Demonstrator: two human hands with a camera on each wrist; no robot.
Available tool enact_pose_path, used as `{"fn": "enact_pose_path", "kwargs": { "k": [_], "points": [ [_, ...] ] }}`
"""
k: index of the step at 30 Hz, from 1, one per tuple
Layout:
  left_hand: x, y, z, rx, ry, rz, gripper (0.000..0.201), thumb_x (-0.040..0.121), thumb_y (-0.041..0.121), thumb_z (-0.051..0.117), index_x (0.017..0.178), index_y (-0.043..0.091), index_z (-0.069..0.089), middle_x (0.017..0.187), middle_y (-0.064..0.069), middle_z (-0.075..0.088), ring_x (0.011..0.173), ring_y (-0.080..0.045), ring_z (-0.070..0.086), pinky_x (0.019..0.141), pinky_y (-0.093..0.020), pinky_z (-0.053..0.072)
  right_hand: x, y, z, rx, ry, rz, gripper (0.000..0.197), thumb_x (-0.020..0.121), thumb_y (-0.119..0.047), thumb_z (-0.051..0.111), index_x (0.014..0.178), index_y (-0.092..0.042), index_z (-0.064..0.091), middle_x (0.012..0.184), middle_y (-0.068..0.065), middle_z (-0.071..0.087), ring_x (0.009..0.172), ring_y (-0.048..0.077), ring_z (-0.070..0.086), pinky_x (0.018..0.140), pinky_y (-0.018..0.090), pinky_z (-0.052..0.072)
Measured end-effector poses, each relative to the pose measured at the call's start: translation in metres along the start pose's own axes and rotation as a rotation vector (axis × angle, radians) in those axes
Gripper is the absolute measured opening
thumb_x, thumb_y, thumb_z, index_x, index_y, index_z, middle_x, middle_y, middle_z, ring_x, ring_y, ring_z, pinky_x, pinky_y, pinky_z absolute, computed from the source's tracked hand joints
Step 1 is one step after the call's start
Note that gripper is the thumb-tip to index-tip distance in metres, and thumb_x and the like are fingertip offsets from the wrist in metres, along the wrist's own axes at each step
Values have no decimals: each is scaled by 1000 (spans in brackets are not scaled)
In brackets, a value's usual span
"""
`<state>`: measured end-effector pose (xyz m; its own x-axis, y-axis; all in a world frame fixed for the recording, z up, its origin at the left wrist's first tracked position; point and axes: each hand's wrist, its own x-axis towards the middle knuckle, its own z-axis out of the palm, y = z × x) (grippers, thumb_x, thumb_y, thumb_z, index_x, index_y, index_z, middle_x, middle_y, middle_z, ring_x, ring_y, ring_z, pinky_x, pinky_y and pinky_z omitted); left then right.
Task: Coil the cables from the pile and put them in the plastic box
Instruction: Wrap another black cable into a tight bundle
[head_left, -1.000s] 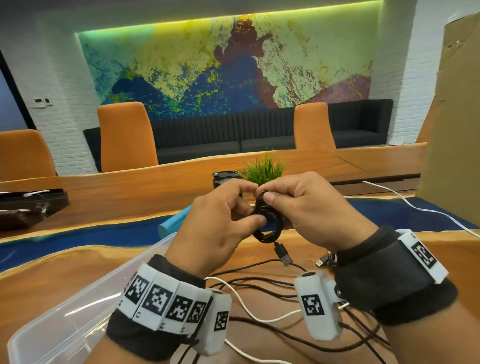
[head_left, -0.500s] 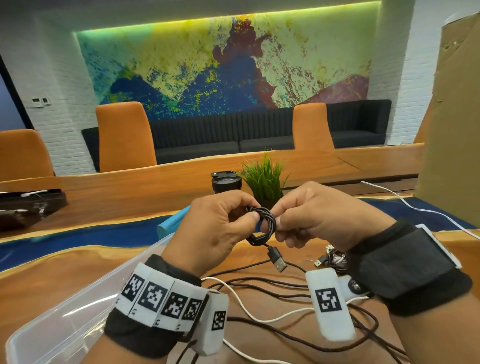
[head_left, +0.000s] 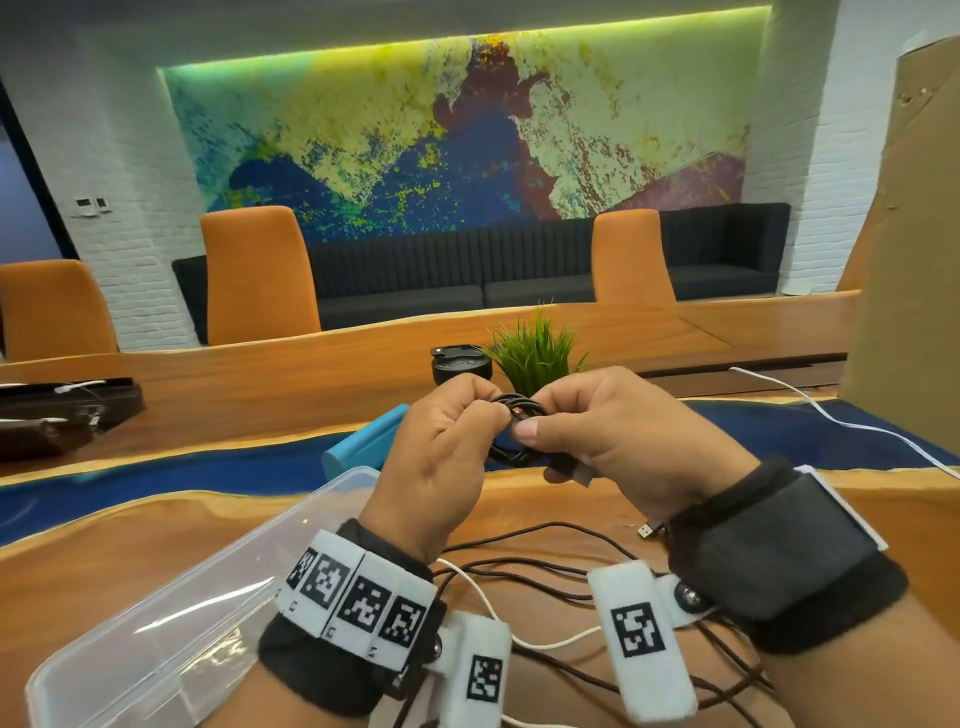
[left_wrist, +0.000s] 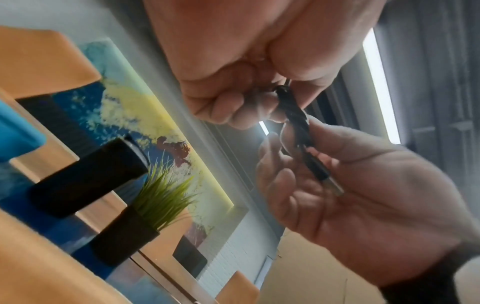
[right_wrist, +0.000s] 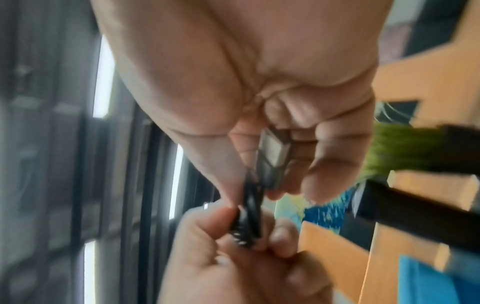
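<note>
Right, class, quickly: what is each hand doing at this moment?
Left hand: fingers pinch the coiled black cable.
Right hand: fingers curled round the same coil, its USB plug in the palm.

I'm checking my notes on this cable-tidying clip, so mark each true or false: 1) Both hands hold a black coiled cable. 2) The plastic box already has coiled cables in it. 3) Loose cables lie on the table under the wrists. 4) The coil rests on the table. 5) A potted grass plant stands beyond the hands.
1) True: the left hand and right hand pinch the black coiled cable.
2) False: the plastic box shows no cables inside.
3) True: loose cables lie on the table.
4) False: it is held up in the air.
5) True: the plant is there.
</note>
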<state>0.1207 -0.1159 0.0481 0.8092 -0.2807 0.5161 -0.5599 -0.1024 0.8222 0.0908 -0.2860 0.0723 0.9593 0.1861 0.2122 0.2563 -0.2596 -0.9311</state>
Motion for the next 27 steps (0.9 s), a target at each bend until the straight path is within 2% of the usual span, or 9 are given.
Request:
{"fn": "enact_pose_path", "kwargs": {
  "k": [3,7,10,13,15,18,20,23,27],
  "points": [
    [0,5,4,-128,-34,-55,11,96,9,55,95,3,64,79,-6,60,63,-1,57,54,-13,44,1,7,-8,202,-75,56,22,79,-20,76,90,-1,71,87,14,68,79,27,54,63,33,42],
    [2,-1,2,-281,-64,-201,19,86,28,55,91,14,66,78,-5,59,76,-19,49,62,-28,40,3,10,-6,330,-100,76,17,79,-15,73,91,-2,72,93,16,70,82,22,62,66,30,54],
    [5,-3,3,-367,7,-440,21,93,29,53,90,15,67,78,-5,60,73,-18,48,59,-28,36,5,10,0,326,-38,48,8,84,-6,69,89,1,71,88,16,72,77,21,70,66,27,59],
    [8,2,-1,-609,-102,-691,22,94,30,47,80,20,61,72,2,55,63,-10,43,58,-25,29,9,16,4,286,52,-36,14,81,-2,72,94,4,68,92,19,71,74,22,72,63,27,59],
    [9,1,-4,-784,-143,-778,20,91,32,47,81,22,60,74,6,55,65,-8,43,61,-25,27,12,20,6,117,103,-151,25,82,0,73,105,-5,66,102,18,68,80,23,71,69,31,60],
    [11,-4,-1,-833,-113,-831,19,90,33,50,81,21,61,75,6,55,68,-8,46,61,-26,27,14,24,3,-252,135,-343,46,82,-6,75,119,-29,61,102,-2,61,88,15,65,82,29,58],
    [10,-3,1,-827,-94,-840,21,90,34,50,78,21,62,74,5,55,68,-9,47,61,-26,27,14,24,0,-399,150,-436,49,83,-12,75,124,-34,60,103,-12,60,94,7,61,85,22,54],
    [10,-2,2,-840,-74,-833,22,91,35,50,82,20,63,73,4,56,69,-10,47,61,-27,28,14,24,-1,-490,177,-523,43,84,-18,75,124,-30,64,105,-15,60,100,4,59,84,22,53],
    [6,3,9,-658,-49,-723,22,95,34,51,85,25,69,76,4,60,71,-11,47,61,-27,30,17,26,0,-489,311,-666,15,87,-17,71,101,-18,75,90,-5,65,88,10,62,75,24,54]
  ]
}}
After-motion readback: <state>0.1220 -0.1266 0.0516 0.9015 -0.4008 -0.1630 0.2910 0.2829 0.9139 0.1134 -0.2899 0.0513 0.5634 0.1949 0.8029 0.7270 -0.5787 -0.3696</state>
